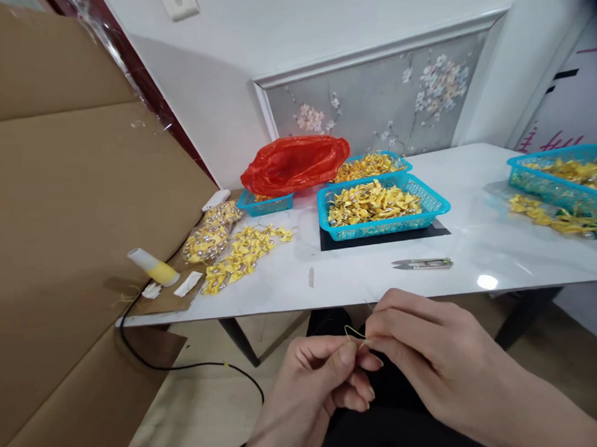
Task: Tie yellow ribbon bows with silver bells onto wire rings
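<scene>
Just off the table's front edge, above my lap, my two hands meet. My left hand (331,382) pinches a thin yellow-green thread (353,330) between thumb and forefinger. Fingertips of my right hand (425,350) are closed on the same thread, which bows up in a small loop between the hands. A fine, thin strand sticks up by the right fingertips; I cannot tell whether it is a needle. On the table beyond lie thread snips (422,264). Behind them a blue basket (434,206) holds many yellow ribbon-like pieces with silvery beads (372,203).
A red plastic bag (295,165) rests on a small blue basket (265,206). More yellow pieces (245,253) lie left, near a yellow thread cone (155,266). Another basket (541,177) stands at the right. Cardboard (78,228) walls the left side; a black cable (186,367) hangs down there.
</scene>
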Motion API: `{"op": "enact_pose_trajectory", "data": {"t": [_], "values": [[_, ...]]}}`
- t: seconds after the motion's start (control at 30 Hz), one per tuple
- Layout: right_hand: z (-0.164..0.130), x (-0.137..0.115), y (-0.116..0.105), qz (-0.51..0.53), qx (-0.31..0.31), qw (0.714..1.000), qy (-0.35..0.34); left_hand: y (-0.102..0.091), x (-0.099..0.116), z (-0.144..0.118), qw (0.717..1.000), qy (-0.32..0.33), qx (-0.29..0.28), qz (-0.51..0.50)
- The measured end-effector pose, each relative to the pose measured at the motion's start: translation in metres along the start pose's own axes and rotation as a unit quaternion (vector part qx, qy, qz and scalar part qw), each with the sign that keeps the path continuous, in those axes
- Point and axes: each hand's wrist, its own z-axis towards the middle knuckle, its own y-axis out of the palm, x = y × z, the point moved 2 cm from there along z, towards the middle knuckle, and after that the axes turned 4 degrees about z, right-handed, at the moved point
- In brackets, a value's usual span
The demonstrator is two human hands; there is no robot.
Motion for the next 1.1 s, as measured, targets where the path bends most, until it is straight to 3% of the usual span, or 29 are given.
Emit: {"op": "enact_pose_trajectory", "data": {"t": [0.27,0.47,0.67,0.83,1.0,1.1], "values": [[0.001,-0.001,0.001,-0.031,-0.006,1.000,-0.002,0.000,-0.004,0.001,1.000,0.002,-0.006,0.000],[0.001,0.006,-0.004,0.008,-0.004,1.000,0.008,-0.006,-0.003,-0.001,0.999,0.046,0.003,-0.001],[-0.010,0.023,-0.008,0.052,-0.042,0.995,0.076,-0.015,0.003,-0.007,0.992,0.116,0.038,0.040],[-0.017,0.028,-0.004,0.053,-0.064,0.991,0.108,-0.016,0.009,-0.010,0.985,0.137,0.063,0.082],[-0.011,0.031,-0.005,0.057,-0.023,0.991,0.120,-0.018,0.013,-0.010,0.987,0.115,0.041,0.106],[-0.013,0.042,-0.011,0.089,0.099,0.977,0.167,-0.021,0.012,-0.010,0.989,0.108,0.031,0.094]]}}
